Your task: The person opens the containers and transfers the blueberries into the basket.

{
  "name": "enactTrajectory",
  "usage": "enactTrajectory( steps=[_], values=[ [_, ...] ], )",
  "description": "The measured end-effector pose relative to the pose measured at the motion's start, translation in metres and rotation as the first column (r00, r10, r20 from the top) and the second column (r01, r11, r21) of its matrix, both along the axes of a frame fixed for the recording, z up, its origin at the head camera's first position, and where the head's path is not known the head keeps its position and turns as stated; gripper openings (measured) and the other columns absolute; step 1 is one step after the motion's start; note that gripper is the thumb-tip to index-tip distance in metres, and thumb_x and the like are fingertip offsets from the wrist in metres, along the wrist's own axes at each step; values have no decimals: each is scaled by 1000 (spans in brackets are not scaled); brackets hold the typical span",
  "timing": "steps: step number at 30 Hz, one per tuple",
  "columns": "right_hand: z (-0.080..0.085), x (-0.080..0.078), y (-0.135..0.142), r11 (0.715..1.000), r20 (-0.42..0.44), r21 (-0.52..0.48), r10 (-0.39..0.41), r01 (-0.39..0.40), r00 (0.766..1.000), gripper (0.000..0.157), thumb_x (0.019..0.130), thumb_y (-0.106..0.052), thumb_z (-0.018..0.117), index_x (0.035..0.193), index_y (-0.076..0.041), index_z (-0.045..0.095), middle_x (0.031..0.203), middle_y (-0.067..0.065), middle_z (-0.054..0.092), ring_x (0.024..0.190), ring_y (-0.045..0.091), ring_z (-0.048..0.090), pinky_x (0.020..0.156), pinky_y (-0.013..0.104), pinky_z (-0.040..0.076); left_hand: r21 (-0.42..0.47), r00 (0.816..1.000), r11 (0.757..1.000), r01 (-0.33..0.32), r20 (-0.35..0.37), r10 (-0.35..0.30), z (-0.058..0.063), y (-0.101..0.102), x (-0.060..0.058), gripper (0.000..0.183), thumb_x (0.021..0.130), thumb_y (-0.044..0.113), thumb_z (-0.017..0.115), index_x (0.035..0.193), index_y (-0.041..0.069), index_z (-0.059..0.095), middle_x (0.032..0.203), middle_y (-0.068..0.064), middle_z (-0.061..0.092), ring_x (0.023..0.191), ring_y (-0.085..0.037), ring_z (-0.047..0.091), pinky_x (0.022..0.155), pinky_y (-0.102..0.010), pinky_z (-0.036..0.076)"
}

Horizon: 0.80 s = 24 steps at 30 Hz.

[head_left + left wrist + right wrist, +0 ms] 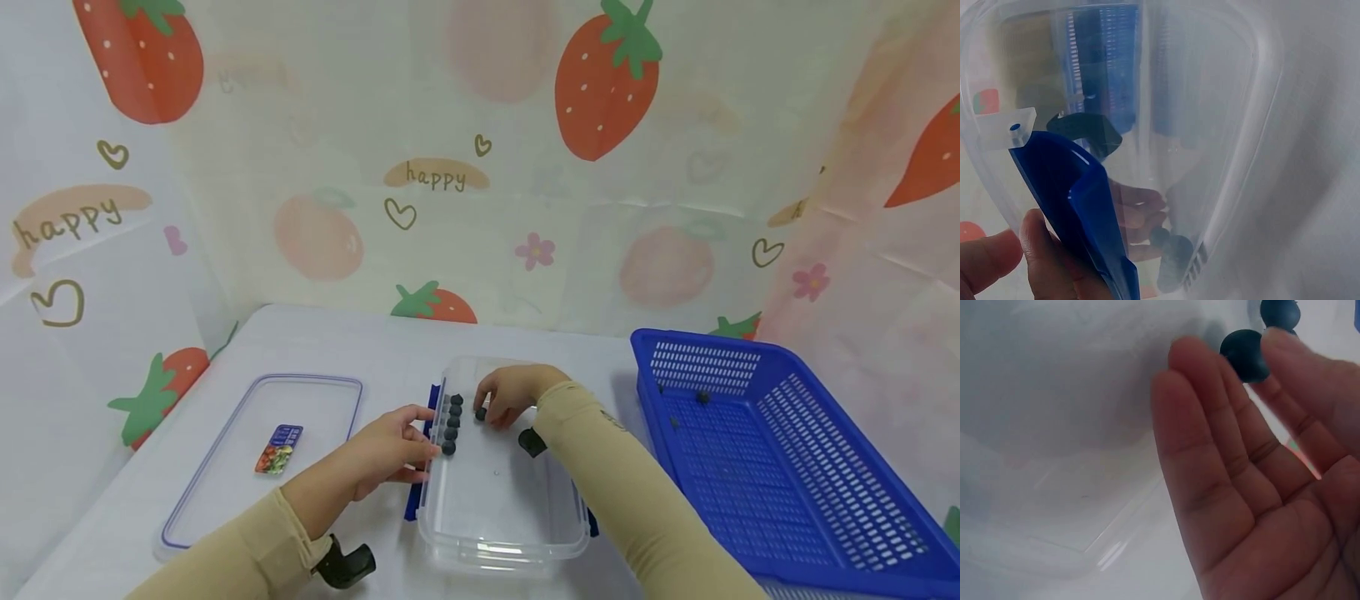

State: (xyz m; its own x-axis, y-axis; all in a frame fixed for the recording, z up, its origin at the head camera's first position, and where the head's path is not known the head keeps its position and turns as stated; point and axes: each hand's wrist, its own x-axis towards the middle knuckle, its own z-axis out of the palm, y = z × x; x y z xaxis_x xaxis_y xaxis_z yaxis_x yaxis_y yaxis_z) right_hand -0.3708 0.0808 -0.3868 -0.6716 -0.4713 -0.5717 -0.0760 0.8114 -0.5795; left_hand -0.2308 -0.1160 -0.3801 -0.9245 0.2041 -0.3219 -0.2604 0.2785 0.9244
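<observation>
A clear plastic box (517,508) stands lidless in the middle of the table. Inside it, several blueberries (452,422) form a row along the left wall. My right hand (517,396) reaches down into the box and pinches another blueberry (1242,357) between thumb and fingers, just right of that row. At the box's left side, my left hand (393,446) holds the rim, its fingers by the blue side latch (1085,200), which hangs folded out. In the left wrist view the right hand's fingers show blurred through the clear wall.
The box lid (326,421) with a blue seal lies on the left, a small colourful packet (279,450) on top. To the right stands a blue perforated basket (787,358) with a dark blueberry (702,397) and small bits inside. A strawberry-print cloth (450,250) hangs behind the table.
</observation>
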Motion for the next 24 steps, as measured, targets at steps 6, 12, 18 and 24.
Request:
enactTrajectory(
  steps=[6, 12, 18, 24],
  values=[
    [-1, 2, -2, 1000, 30, -6, 29, -28, 999, 14, 83, -1, 61, 94, -7, 65, 85, 7, 58, 75, 18, 59, 73, 31, 53, -2, 1000, 1000, -4, 6, 4, 0, -1, 1, 54, 85, 7, 63, 134, 10, 39, 95, -15, 59, 74, -20, 59, 66, -32, 56],
    [-3, 5, -4, 998, 80, -26, 54, -52, 995, 12, 81, -3, 66, 92, -6, 65, 82, 5, 59, 73, 17, 59, 72, 30, 53, -1, 1000, 1000, -5, 8, 5, -1, -2, 1, 56, 84, 9, 65, 134, 10, 39, 94, -14, 58, 73, -20, 59, 66, -32, 56],
    [-1, 7, -7, 991, 127, -39, 130, -126, 983, 12, 79, -3, 68, 90, -7, 65, 85, 4, 61, 74, 16, 60, 72, 28, 54, -1, 1000, 1000, 0, 1, 0, -1, -2, 1, 57, 83, 10, 66, 133, 10, 39, 93, -14, 59, 74, -20, 60, 66, -32, 56],
    [1, 5, -8, 989, 65, -40, 142, -139, 988, 15, 79, -2, 68, 94, -4, 66, 86, 6, 62, 74, 17, 60, 73, 30, 54, 1, 1000, 1000, -5, -5, 5, -1, -1, 0, 55, 84, 8, 64, 133, 10, 40, 93, -14, 59, 74, -20, 59, 66, -32, 56]
  ],
)
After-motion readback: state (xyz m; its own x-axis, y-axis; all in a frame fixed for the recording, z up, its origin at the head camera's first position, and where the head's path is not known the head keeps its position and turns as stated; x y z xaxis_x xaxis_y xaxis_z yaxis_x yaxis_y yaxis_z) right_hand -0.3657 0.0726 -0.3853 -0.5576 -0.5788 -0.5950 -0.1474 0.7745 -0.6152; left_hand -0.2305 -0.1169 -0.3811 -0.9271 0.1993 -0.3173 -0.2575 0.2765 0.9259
